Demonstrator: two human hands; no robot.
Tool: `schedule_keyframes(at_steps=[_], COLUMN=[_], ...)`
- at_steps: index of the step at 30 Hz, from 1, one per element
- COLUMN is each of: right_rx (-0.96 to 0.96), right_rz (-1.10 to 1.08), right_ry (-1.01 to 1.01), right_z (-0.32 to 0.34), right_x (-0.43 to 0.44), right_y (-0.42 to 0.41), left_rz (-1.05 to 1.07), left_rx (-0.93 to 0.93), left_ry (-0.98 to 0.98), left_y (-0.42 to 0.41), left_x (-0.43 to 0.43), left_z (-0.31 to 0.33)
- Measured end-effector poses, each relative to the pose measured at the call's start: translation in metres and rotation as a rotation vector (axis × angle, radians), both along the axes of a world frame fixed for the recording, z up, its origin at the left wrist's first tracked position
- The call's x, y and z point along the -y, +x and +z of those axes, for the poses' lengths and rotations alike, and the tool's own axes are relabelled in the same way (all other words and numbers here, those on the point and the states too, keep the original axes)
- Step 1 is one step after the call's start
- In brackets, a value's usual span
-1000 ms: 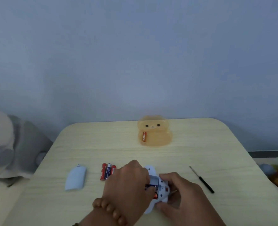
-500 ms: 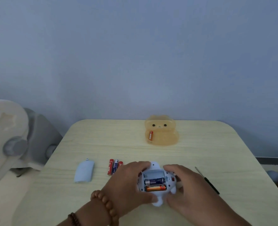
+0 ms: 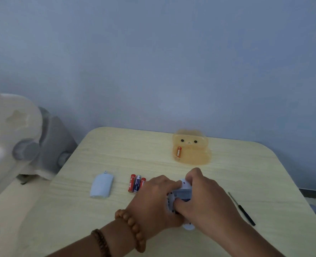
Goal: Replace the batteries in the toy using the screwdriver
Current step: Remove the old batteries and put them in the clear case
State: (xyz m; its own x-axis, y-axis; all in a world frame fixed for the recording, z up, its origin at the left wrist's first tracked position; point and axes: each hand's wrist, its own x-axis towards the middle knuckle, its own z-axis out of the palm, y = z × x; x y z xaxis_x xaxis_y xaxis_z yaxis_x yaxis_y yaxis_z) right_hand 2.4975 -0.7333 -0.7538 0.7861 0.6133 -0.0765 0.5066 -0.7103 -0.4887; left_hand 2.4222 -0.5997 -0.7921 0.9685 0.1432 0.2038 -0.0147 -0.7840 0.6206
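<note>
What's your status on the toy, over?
Left hand and right hand both grip toy. Battery cover off, lying left beside three loose batteries. Screwdriver idle at right, nothing blocking.

Table [image 3: 125, 151] – pale wood-grain top, matt, smooth. Toy [image 3: 184, 184] and loose battery cover [image 3: 101, 186]: pale blue plastic, smooth. Batteries [image 3: 135, 185]: glossy printed wrap, red and blue. Bear-shaped box [image 3: 191, 147] – translucent orange plastic. Screwdriver [image 3: 242, 209]: thin metal shaft, black matt handle. Bead bracelet [image 3: 131, 224]: brown wood-like beads. Wall [image 3: 153, 62]: matt, blue-grey.
</note>
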Motion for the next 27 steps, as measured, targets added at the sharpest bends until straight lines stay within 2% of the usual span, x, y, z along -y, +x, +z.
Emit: schedule_keyframes(at_steps=[9,18,27], right_rx=[0.017,0.043,0.041], right_rz=[0.018,0.115,0.356], right_ry=[-0.022,0.099,-0.06], right_z=[0.003,-0.002,-0.004], right_x=[-0.01,0.014,0.02], right_y=[-0.003,-0.001,0.023], left_rz=[-0.045,-0.054,-0.084], left_rx=[-0.021,0.018,-0.008], left_ry=[-0.003,-0.04,0.003], left_y=[0.002,0.003,0.005], left_x=[-0.007,-0.01,-0.008], left_z=[-0.008,-0.012,-0.019])
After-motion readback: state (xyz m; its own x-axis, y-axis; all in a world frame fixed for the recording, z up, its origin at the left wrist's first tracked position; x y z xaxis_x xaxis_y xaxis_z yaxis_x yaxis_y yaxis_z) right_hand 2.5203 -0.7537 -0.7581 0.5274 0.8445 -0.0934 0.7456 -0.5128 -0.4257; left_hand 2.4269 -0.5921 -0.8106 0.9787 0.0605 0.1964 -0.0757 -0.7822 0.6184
